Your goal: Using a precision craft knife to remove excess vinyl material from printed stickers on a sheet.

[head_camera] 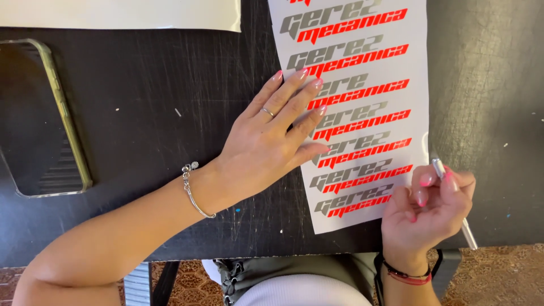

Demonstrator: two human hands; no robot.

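A white sticker sheet (416, 68) with rows of grey and red lettering lies on the black table (158, 113). My left hand (272, 139) rests flat with its fingers spread, fingertips pressing the sheet's left edge; it wears a ring and a silver bracelet. My right hand (428, 207) is closed around a thin silver tool (439, 168) at the sheet's lower right corner. The tool's lower end sticks out below the hand, past the table's front edge.
A phone in a clear case (42, 122) lies at the left of the table. Another white sheet (122, 14) lies at the top left. The table's front edge runs along the bottom, with patterned floor (504, 275) below.
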